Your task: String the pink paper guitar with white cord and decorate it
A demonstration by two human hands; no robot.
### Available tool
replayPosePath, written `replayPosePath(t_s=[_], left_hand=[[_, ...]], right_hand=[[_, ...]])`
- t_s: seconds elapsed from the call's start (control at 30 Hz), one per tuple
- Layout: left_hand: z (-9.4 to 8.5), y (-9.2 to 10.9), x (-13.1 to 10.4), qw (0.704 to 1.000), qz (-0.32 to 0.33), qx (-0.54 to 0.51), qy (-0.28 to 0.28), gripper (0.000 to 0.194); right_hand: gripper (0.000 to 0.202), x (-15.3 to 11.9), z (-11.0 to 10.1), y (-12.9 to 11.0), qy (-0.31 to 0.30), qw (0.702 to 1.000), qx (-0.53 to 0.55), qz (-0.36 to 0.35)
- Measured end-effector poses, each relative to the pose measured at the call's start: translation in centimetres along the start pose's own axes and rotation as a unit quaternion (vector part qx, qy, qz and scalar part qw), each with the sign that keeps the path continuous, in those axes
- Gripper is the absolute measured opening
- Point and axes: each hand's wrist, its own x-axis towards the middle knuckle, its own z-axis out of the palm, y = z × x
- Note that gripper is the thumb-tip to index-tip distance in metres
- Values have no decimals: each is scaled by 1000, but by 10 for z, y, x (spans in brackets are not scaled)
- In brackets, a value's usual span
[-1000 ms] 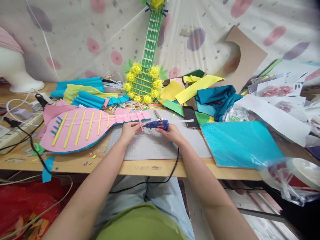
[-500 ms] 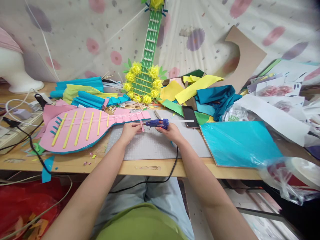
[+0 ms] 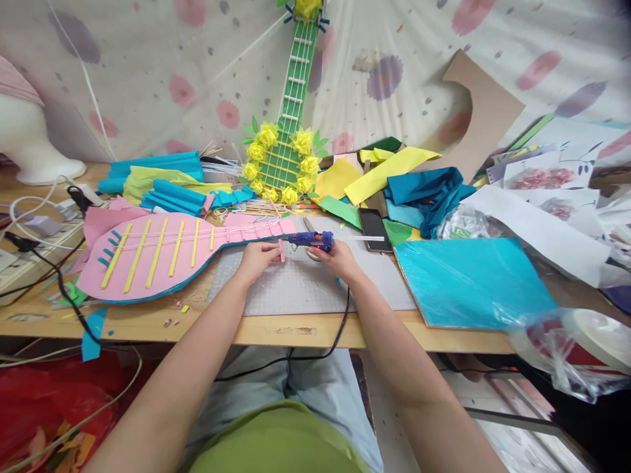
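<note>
In my right hand (image 3: 338, 259) is a blue glue gun (image 3: 320, 241), with a clear glue stick (image 3: 367, 238) jutting from its back end. My left hand (image 3: 259, 259) pinches a small pink strip (image 3: 281, 251), and the gun's nozzle points at it, very close; whether they touch I cannot tell. Just beyond my left hand lies a pink lute-shaped craft piece (image 3: 148, 253) with a blue edge, yellow strips and white strings. Under both hands spreads a grey cutting mat (image 3: 296, 289). A pair of scissors (image 3: 309, 226) lies partly hidden behind the gun.
A green paper instrument with yellow flowers (image 3: 290, 131) leans on the curtain. A phone (image 3: 374, 230) and coloured paper scraps (image 3: 389, 174) lie behind the mat. To the right is a blue board (image 3: 476, 279); at left, a power strip (image 3: 44, 243). The gun's black cord (image 3: 340, 335) hangs over the table edge.
The pink strip has turned slightly in my left fingers, and the glue gun has shifted a little against it. Everything else stays put.
</note>
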Motion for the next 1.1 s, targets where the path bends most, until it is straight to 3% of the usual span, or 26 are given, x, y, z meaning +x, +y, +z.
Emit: replayPosePath(t_s=[0.2,0.47,1.1], left_hand=[[0,2,-1,1000,-5,-8,8,32],[-1,2,0,1000,-4,-28,-7,35],[-1,5,-2,1000,-2,-29,3,37]], right_hand=[[36,0,-1,1,21,1000,-4,17],[34,-5,-4,-2,-28,1000,4,-5],[34,-5,-4,2,-45,999,-17,-13]])
